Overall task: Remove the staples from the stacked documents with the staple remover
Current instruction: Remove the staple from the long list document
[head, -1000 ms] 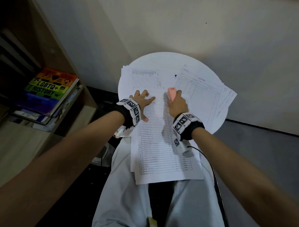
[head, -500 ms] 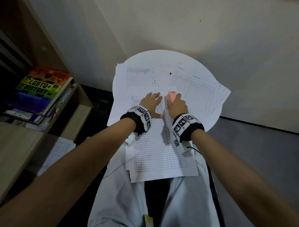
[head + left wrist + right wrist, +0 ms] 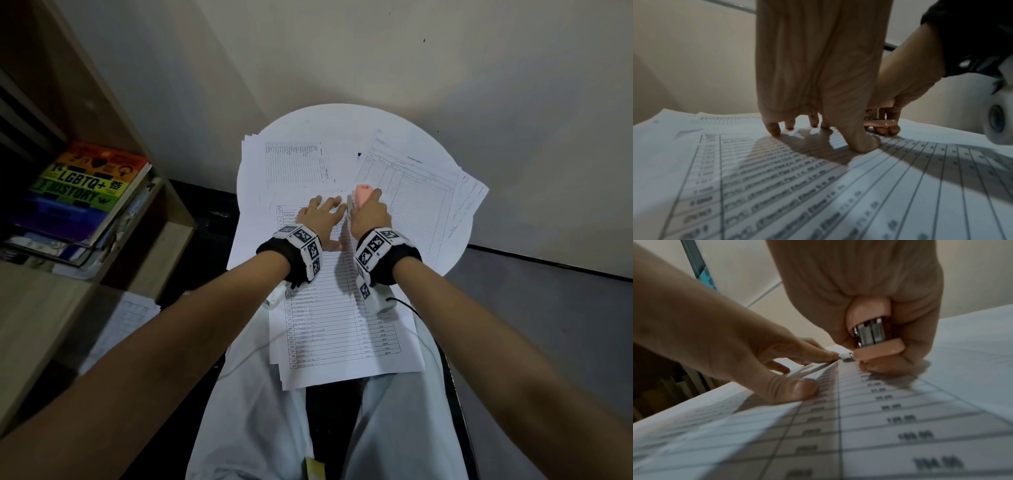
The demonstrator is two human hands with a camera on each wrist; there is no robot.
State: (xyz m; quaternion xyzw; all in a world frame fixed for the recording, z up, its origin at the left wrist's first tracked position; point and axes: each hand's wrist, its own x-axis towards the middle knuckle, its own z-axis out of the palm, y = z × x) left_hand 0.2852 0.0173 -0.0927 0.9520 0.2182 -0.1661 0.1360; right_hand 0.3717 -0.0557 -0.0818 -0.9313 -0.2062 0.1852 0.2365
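Observation:
A stapled stack of printed tables (image 3: 342, 325) lies from the round white table (image 3: 342, 118) down over my lap. My left hand (image 3: 323, 214) presses flat on the top sheet near its upper edge; the spread fingertips (image 3: 774, 129) and thumb touch the paper (image 3: 797, 186). Just to its right, my right hand (image 3: 370, 214) grips a pink staple remover (image 3: 362, 193). In the right wrist view the staple remover (image 3: 871, 335) is squeezed, its metal tip at the upper edge of the sheet (image 3: 879, 418), next to my left hand (image 3: 748, 356). No staple is discernible.
More printed sheets lie at the table's back left (image 3: 294, 164) and right (image 3: 421, 195). A wooden shelf with a rainbow-covered book (image 3: 85, 188) stands at the left. A wall rises close behind the table. A thin cable (image 3: 407, 305) trails from my right wrist.
My left hand has slid right across the top sheet until it sits beside the right hand. The right hand keeps the staple remover at the sheet's upper edge.

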